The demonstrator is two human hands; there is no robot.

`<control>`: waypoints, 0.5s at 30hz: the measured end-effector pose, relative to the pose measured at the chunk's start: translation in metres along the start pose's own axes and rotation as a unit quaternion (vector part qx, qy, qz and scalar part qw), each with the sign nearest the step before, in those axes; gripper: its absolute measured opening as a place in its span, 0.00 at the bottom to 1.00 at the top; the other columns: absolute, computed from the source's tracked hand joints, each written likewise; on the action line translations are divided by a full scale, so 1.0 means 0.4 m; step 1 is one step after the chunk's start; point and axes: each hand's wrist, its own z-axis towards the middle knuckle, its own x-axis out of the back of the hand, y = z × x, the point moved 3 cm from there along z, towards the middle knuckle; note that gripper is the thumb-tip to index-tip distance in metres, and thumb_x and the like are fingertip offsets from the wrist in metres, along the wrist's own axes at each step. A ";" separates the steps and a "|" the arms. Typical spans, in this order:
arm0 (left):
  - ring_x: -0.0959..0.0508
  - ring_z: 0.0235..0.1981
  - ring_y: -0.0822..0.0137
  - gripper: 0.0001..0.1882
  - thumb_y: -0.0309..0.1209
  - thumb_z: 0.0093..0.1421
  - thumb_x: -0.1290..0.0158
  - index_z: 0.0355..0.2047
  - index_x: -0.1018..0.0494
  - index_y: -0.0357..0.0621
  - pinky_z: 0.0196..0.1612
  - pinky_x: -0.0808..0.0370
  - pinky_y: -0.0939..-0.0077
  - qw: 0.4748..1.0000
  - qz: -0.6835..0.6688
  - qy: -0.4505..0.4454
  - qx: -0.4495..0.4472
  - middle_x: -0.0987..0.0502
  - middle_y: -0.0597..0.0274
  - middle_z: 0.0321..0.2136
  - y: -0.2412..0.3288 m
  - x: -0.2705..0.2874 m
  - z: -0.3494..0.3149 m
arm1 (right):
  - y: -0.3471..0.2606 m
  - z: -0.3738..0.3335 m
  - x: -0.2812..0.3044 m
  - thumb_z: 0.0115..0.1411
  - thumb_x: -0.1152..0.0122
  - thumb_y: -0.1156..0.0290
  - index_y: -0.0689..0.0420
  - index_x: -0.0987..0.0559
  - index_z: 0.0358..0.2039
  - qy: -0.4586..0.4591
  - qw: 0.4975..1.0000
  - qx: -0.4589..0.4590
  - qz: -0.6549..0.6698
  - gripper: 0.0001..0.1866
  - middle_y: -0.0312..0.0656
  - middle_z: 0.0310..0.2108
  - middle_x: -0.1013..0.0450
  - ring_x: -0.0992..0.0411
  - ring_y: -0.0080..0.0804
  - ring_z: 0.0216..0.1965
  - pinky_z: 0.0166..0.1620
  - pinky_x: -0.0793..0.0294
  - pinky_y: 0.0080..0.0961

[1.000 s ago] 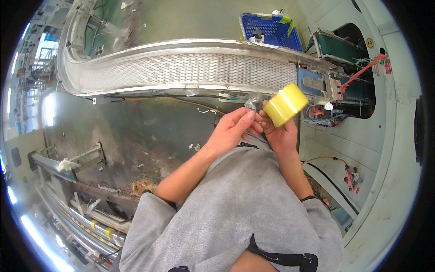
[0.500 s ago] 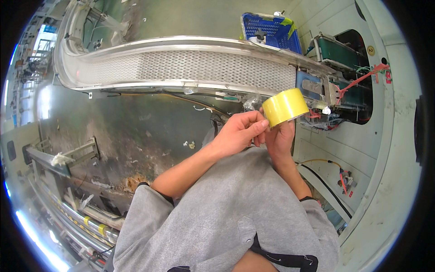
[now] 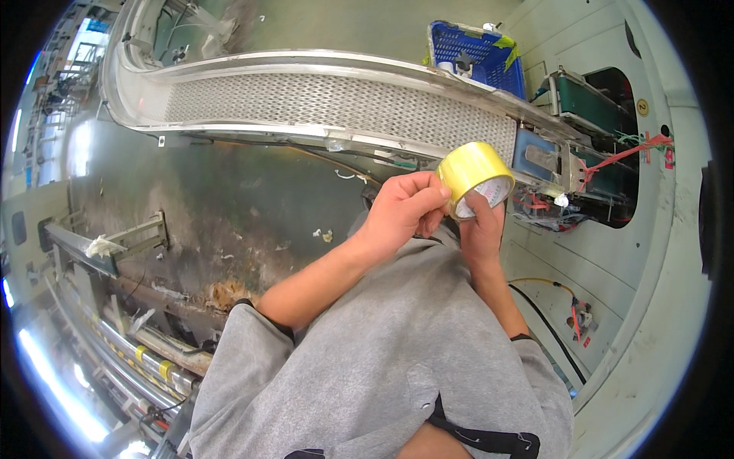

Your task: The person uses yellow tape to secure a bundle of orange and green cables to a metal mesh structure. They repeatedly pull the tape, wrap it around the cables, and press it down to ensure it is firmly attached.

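Note:
A roll of yellow packing tape (image 3: pixel 470 166) is held up before me, just short of the conveyor's right end. My right hand (image 3: pixel 483 231) grips it from below, with the thumb inside the pale cardboard core. My left hand (image 3: pixel 403 206) is at the roll's left side, its thumb and forefinger closed in a pinch at the tape's edge. Whether a loose end of tape sits in that pinch is too small to tell. The other left fingers are curled under.
A conveyor (image 3: pixel 321 99) with a mesh-patterned belt crosses ahead of me. Beyond its right part stands a blue plastic basket (image 3: pixel 489 74). Green-belted machinery (image 3: pixel 585 103) passes through an opening in the pale panel at right. Metal rollers (image 3: pixel 145 375) lie at lower left; scraps litter the floor.
The tape roll has tilted so that its core opening now faces me. My right thumb has come into view inside the core. My left hand stays pinched at the roll's edge.

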 end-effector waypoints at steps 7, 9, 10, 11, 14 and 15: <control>0.33 0.18 0.77 0.14 0.36 0.65 0.52 0.27 0.28 0.40 0.23 0.38 0.84 1.000 0.008 0.005 -0.022 0.30 0.67 0.16 0.008 0.022 0.001 | -0.030 -0.008 -0.010 0.60 0.45 0.70 0.62 0.31 0.43 0.060 0.998 0.016 0.014 0.13 0.41 0.33 0.28 0.31 0.26 0.37 0.44 0.33 0.22; 0.32 0.19 0.78 0.11 0.35 0.65 0.52 0.30 0.28 0.40 0.23 0.37 0.84 0.997 0.050 0.014 -0.050 0.30 0.67 0.17 0.011 0.022 -0.001 | -0.038 -0.010 -0.004 0.61 0.46 0.69 0.62 0.31 0.42 0.069 0.996 0.049 -0.026 0.13 0.40 0.33 0.28 0.31 0.25 0.38 0.44 0.33 0.22; 0.32 0.19 0.79 0.10 0.34 0.65 0.52 0.32 0.28 0.40 0.23 0.37 0.84 0.995 0.072 0.021 -0.065 0.29 0.68 0.17 0.012 0.022 -0.003 | -0.046 -0.010 -0.007 0.61 0.46 0.70 0.62 0.31 0.42 0.065 0.994 0.070 -0.056 0.12 0.40 0.33 0.29 0.31 0.25 0.38 0.45 0.33 0.22; 0.32 0.20 0.79 0.08 0.32 0.64 0.51 0.33 0.28 0.40 0.24 0.37 0.85 0.994 0.074 0.024 -0.077 0.29 0.68 0.18 0.014 0.018 -0.005 | -0.057 -0.011 -0.013 0.61 0.46 0.70 0.62 0.32 0.42 0.061 0.990 0.090 -0.086 0.12 0.40 0.33 0.29 0.31 0.25 0.38 0.45 0.33 0.22; 0.32 0.20 0.81 0.04 0.26 0.61 0.48 0.37 0.28 0.40 0.24 0.36 0.86 0.989 0.093 0.032 -0.106 0.28 0.70 0.19 0.029 0.004 -0.011 | -0.075 -0.016 -0.028 0.61 0.45 0.70 0.62 0.32 0.42 0.058 0.981 0.129 -0.133 0.11 0.40 0.34 0.29 0.31 0.25 0.38 0.46 0.34 0.23; 0.32 0.20 0.82 0.05 0.24 0.60 0.47 0.37 0.28 0.40 0.24 0.36 0.87 0.987 0.108 0.035 -0.112 0.28 0.71 0.20 0.034 0.003 -0.012 | -0.078 -0.018 -0.032 0.61 0.45 0.71 0.62 0.32 0.41 0.060 0.978 0.139 -0.141 0.11 0.40 0.34 0.29 0.31 0.25 0.38 0.46 0.34 0.23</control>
